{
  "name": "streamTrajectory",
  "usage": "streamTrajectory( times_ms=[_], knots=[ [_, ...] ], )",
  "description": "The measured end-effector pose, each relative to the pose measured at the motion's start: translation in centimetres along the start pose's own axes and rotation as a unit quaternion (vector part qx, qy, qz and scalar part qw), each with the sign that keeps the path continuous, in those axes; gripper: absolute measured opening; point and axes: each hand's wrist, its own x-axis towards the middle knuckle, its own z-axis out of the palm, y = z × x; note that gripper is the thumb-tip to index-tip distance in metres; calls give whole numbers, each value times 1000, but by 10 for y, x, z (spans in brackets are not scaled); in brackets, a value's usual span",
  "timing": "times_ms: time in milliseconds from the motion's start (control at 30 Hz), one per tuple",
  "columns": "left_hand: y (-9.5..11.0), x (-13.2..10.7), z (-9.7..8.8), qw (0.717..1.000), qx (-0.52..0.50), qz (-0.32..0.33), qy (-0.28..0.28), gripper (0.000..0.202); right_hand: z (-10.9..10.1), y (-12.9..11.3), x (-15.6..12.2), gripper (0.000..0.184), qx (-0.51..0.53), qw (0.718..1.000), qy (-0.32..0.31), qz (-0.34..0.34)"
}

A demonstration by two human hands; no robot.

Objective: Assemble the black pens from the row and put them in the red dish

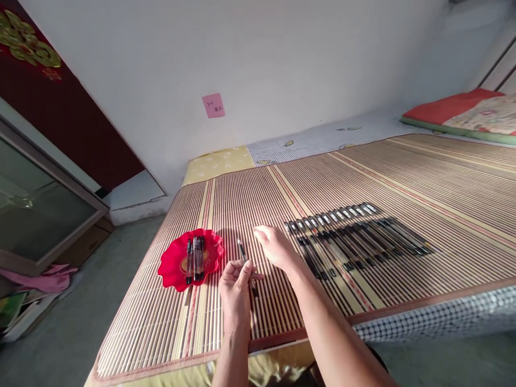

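My left hand [236,279] is closed on a slim black pen [242,251], pinched between thumb and fingers, with its uncapped tip pointing away from me. Just to its right, my right hand [273,244] hovers over the mat with curled fingers; whatever may be in them is hidden. Beyond that hand, a row of black pen caps [332,216] lies side by side. Closer to me, several dark uncapped pens [363,244] form a slanting row. On the left, a red scalloped plate [169,269] holds several capped pens [195,258].
A striped bamboo mat [226,199] covers the bed, its front edge close to my forearms. Folded bedding [463,113] lies at the far right. A pink note [213,105] is stuck on the white wall [282,64]. A glass-panelled door [36,199] stands at left.
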Motion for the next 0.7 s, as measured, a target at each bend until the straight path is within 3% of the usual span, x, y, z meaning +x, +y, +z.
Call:
streamTrajectory(
  times_ms=[100,200,367,533,633,700],
  knots=[
    [1,0,0,1000,-3,-13,-1,45,-12,18,4,23,-170,981,84,48],
    [-1,0,-1,1000,-4,-21,-10,43,-20,29,5,21,-243,963,87,73],
    [-1,0,-2,999,-11,-30,-17,43,-20,27,4,25,-230,969,55,77],
    [0,-1,-4,999,-8,-25,-18,43,-25,25,6,29,-200,973,106,53],
    [-1,-1,-6,1000,3,-27,-15,42,-24,27,7,30,-236,964,109,57],
    [-2,0,-7,1000,-8,-27,-8,44,-20,28,6,31,-273,956,78,70]
  ],
)
